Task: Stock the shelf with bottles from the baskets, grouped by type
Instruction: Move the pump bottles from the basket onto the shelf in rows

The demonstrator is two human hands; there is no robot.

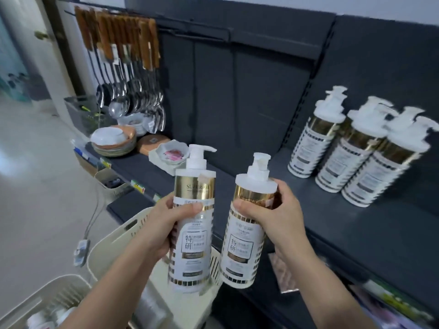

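I hold two white-and-gold pump bottles upright in front of the dark shelf (332,210). My left hand (164,224) grips the left bottle (193,231) around its middle. My right hand (273,214) grips the right bottle (242,248) near its gold band. Both bottles hang above a cream slotted basket (114,241). Three matching pump bottles (351,148) stand grouped on the shelf at the right. A second cream basket (35,302) at the bottom left holds more bottles, mostly hidden by my left arm.
Ladles and spoons with wooden handles (123,67) hang at the shelf's left end. Below them sit stacked plates and bowls (112,141) and a small flowered dish (173,153). A lower shelf (392,302) at the bottom right carries packaged goods. Pale floor lies to the left.
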